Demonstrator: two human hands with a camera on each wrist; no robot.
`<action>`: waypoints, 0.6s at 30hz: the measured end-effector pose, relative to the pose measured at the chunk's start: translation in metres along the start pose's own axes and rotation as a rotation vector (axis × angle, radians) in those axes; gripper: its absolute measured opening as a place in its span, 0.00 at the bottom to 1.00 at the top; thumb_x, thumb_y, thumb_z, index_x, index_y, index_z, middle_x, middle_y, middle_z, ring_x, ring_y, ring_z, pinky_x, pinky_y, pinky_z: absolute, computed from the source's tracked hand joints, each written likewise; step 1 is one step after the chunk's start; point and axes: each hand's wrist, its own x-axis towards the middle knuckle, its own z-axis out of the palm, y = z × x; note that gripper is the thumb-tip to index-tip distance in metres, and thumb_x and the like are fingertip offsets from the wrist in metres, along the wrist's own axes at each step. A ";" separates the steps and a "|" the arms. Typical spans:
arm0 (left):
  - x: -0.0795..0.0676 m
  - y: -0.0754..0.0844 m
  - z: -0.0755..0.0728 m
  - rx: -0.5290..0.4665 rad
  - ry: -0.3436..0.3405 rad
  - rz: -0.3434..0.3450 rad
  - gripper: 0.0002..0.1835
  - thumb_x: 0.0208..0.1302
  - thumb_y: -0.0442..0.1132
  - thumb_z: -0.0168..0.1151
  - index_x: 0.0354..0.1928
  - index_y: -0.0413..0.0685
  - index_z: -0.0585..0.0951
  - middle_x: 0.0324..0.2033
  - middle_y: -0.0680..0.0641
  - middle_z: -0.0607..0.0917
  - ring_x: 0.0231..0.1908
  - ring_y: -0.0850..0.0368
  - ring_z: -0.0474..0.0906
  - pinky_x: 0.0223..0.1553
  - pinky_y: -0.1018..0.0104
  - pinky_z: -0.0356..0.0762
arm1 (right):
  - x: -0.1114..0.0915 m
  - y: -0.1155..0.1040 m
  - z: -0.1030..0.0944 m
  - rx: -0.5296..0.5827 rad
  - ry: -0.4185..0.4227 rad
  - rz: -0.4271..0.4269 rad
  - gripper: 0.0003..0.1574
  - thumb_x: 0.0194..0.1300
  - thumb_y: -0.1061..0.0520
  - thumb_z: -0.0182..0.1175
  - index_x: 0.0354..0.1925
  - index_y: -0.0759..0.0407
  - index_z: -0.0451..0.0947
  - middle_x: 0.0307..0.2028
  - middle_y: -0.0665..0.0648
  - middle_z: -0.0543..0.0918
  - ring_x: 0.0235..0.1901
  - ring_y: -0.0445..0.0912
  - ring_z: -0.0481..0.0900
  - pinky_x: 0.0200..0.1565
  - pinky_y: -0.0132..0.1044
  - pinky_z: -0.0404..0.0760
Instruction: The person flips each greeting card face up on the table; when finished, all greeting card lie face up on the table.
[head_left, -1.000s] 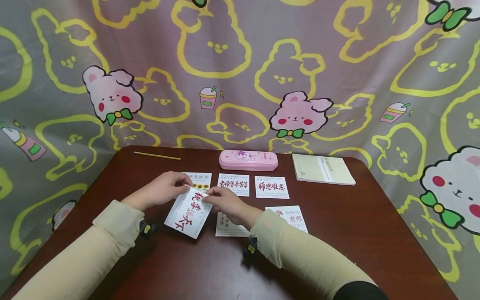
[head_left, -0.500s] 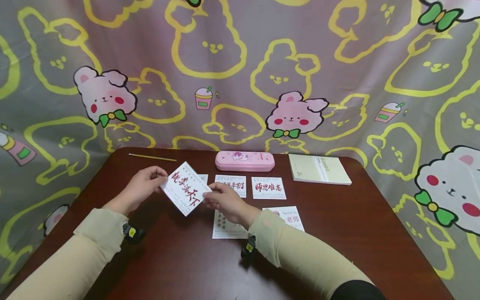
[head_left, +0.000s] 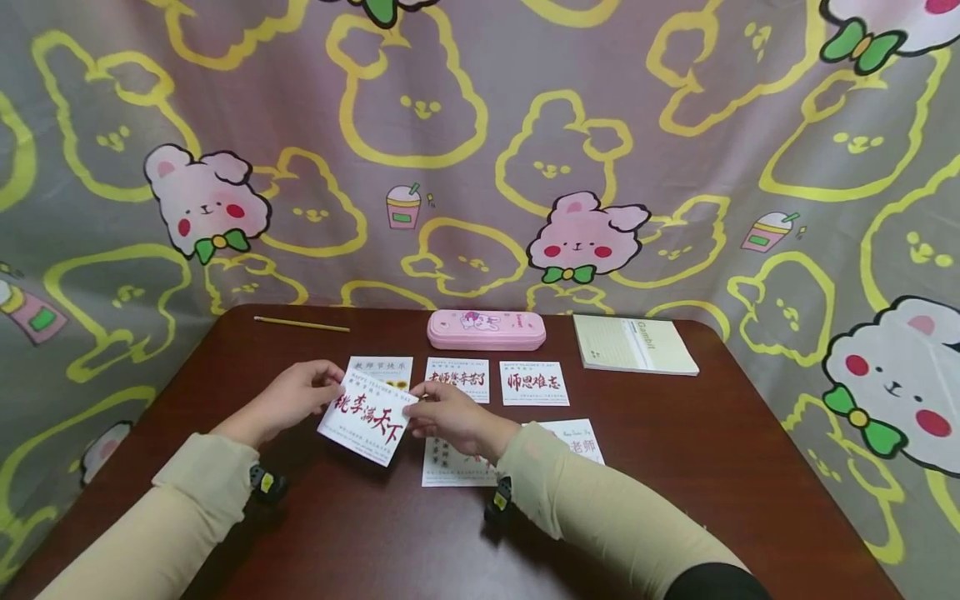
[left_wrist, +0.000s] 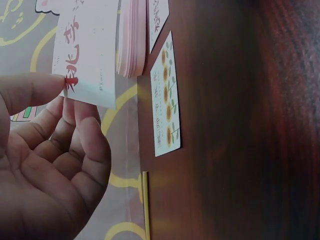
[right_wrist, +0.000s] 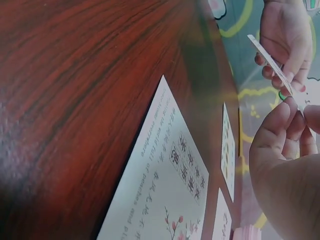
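A white square card with large red Chinese characters is held between both hands, tilted above the table. My left hand pinches its left corner; in the left wrist view the thumb presses on the printed face with fingers behind. My right hand pinches the right edge, and the right wrist view shows the card nearly edge-on. Behind it lies a sunflower card, partly covered. Under my right hand a card with plum blossoms lies flat, partly hidden in the head view.
Two cards with red writing, a middle one and a right one, lie in the back row. Another card is partly behind my right forearm. Farther back are a pencil, a pink pencil case and a notebook.
The held card has turned counterclockwise, its red writing going from steeply slanted to nearly level. My left hand has moved left and now holds the left corner. The view has shifted slightly.
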 end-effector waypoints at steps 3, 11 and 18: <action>-0.001 -0.003 0.002 -0.011 0.014 -0.007 0.08 0.73 0.30 0.60 0.48 0.31 0.79 0.37 0.42 0.80 0.39 0.48 0.78 0.39 0.51 0.83 | 0.000 0.002 0.002 0.018 0.035 0.006 0.08 0.69 0.72 0.56 0.44 0.64 0.73 0.30 0.54 0.79 0.29 0.42 0.80 0.38 0.33 0.83; -0.002 -0.012 0.006 -0.039 0.024 -0.039 0.08 0.71 0.30 0.61 0.48 0.31 0.78 0.37 0.40 0.82 0.34 0.50 0.80 0.36 0.54 0.85 | 0.001 0.010 0.003 -0.006 0.078 0.086 0.13 0.69 0.72 0.57 0.41 0.57 0.69 0.28 0.55 0.79 0.27 0.41 0.81 0.34 0.32 0.84; -0.006 -0.026 0.007 -0.054 0.032 -0.097 0.11 0.71 0.30 0.62 0.50 0.28 0.76 0.37 0.39 0.82 0.32 0.50 0.80 0.34 0.56 0.86 | 0.009 0.015 0.011 -0.004 0.121 0.075 0.12 0.67 0.73 0.59 0.42 0.61 0.68 0.30 0.57 0.79 0.27 0.43 0.81 0.33 0.32 0.84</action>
